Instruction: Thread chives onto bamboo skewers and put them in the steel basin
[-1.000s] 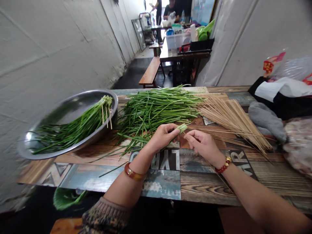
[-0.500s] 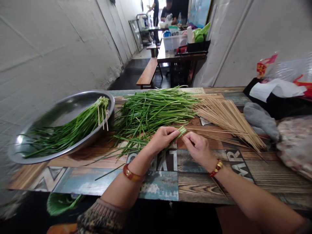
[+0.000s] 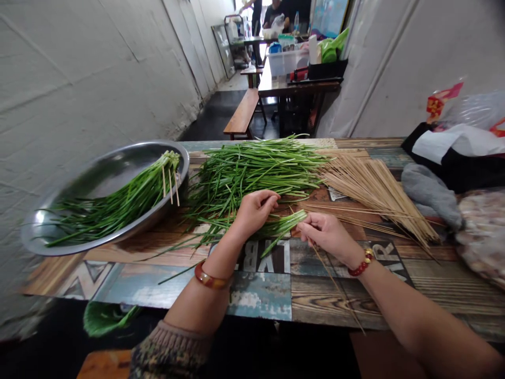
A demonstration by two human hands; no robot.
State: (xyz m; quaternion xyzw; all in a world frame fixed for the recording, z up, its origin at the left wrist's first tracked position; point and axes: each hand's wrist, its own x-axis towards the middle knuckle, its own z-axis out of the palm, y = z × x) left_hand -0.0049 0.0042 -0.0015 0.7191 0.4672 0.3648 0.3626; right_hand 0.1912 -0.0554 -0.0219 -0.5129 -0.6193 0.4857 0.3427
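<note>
A small bunch of garlic chives (image 3: 290, 223) lies with its pale cut ends at the fingers of my right hand (image 3: 323, 231), which is closed on it. A thin bamboo skewer (image 3: 335, 287) slants from under that hand towards the table's front edge. My left hand (image 3: 256, 210) is raised just left of the bunch, fingers curled and pinched; what they hold, if anything, is hidden. Behind both hands spreads a large heap of loose chives (image 3: 260, 166). Many bamboo skewers (image 3: 379, 195) lie fanned out to its right.
At the left, a steel basin (image 3: 98, 245) holds skewered chives (image 3: 130, 200). On the right are a grey cloth-like bundle (image 3: 428, 192) and a clear bag of pale pieces (image 3: 485, 234). A bench (image 3: 242, 113) and another table (image 3: 284, 87) stand beyond, with people farther back.
My left hand has let go of the chive bunch and moved up and left. My right hand has taken the bunch's cut ends. The view has shifted slightly.
</note>
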